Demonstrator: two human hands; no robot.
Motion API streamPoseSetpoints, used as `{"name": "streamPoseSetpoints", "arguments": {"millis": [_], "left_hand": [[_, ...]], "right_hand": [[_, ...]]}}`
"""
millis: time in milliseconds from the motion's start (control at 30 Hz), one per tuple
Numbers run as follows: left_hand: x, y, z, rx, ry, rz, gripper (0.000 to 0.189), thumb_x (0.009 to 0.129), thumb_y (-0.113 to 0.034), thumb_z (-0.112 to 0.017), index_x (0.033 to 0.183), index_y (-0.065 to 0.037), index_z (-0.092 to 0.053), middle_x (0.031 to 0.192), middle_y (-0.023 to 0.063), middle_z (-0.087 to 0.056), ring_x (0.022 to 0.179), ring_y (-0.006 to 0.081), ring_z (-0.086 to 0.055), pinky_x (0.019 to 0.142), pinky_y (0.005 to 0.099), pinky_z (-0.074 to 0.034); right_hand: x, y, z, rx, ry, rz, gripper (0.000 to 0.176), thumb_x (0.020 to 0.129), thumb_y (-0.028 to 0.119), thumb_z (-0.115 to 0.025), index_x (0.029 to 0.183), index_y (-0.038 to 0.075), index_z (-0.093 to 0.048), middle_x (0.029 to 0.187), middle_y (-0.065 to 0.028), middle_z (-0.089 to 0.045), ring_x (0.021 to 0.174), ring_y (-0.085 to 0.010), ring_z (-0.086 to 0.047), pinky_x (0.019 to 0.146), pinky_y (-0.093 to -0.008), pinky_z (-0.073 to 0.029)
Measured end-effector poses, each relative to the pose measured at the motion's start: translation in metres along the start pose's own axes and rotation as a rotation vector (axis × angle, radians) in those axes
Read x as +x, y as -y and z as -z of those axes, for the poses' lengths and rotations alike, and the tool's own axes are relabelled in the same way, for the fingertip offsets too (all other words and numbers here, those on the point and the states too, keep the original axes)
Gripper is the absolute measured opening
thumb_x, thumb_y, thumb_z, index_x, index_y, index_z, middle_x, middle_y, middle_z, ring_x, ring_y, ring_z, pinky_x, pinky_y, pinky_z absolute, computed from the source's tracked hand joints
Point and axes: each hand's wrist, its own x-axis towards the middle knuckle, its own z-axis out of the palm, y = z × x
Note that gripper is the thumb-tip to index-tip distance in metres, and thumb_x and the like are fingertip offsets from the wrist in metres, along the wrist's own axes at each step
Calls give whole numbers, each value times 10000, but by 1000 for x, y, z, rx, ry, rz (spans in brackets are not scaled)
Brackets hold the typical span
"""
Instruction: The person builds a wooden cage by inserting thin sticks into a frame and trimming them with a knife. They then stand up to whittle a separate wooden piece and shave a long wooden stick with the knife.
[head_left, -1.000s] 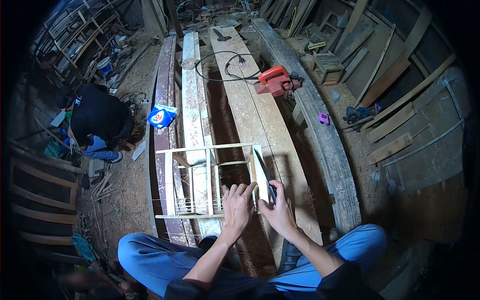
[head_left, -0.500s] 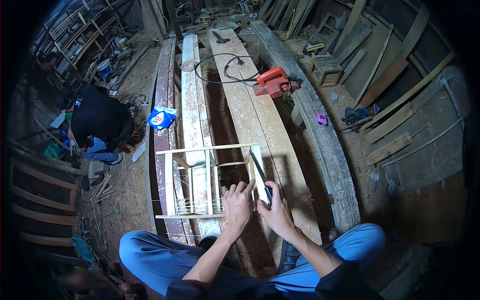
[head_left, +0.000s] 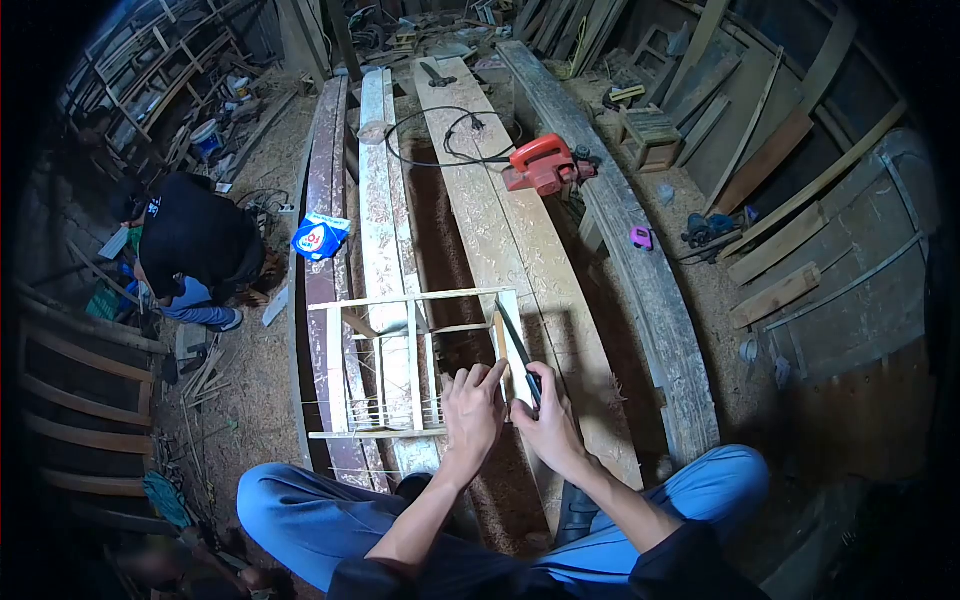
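Now grips knife [head_left: 515,345] in closed right hand [head_left: 550,425], rests open left hand [head_left: 472,412] on wooden frame [head_left: 400,298] beside it; risks cut fingers [head_left: 494,373] on slip.

Your right hand [head_left: 548,425] has its grip closed round the handle of a dark knife [head_left: 515,345], whose blade slants up and away along the right end slat of a light wooden frame [head_left: 410,298]. Your left hand [head_left: 472,410] sits just beside it, fingers stretched onto that same slat; whether they pinch it or only press on it is hard to tell. The frame lies across long, sawdust-covered planks [head_left: 480,200]. Farther along one plank rests a red power tool [head_left: 540,163]. At the left another person [head_left: 195,240] crouches on the floor near a blue and white bag [head_left: 320,236].
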Motion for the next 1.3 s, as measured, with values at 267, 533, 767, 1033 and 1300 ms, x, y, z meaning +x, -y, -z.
{"name": "streamPoseSetpoints", "arguments": {"millis": [267, 533, 767, 1033, 1300], "left_hand": [[-1, -1, 3, 7, 24, 7, 442, 789, -5, -689, 1213, -119, -734, 898, 69, -653, 823, 285, -614, 744, 412, -501], [-6, 6, -1, 17, 130, 32, 615, 699, -167, -838, 1294, -144, -688, 1003, 56, -639, 938, 265, -603, 819, 408, -467], [-8, 6, -1, 14, 133, 25, 594, 707, -154, -828, 1286, -142, -693, 984, 52, -643, 921, 266, -608, 802, 408, -471], [-10, 7, 0, -14, 95, -11, 500, 757, -117, -769, 1253, -133, -708, 938, 54, -641, 884, 265, -607, 771, 405, -473], [-11, 7, 1, 32, 104, -50, 484, 774, -123, -748, 1256, -127, -704, 930, 54, -640, 890, 258, -605, 770, 400, -471]], "right_hand": [[1, 8, 4, 31, 39, -73, 573, 885, 91, -685, 1385, 26, -413, 1185, -251, -610, 1038, -401, -652, 892, -456, -525], [2, -4, -2, -2, -30, 88, 564, 896, 86, -681, 1386, 24, -409, 1151, -241, -606, 994, -381, -643, 866, -451, -523], [3, 2, 1, 69, 15, 19, 553, 909, 87, -661, 1392, 28, -398, 1179, -242, -587, 1027, -383, -629, 891, -460, -511], [3, 6, 2, 58, 36, -23, 542, 926, 116, -645, 1398, 45, -386, 1191, -234, -587, 1043, -392, -625, 897, -469, -506], [4, 8, 1, 41, 56, -76, 553, 936, 112, -635, 1413, 64, -359, 1153, -250, -600, 1024, -401, -638, 893, -479, -508]]}}
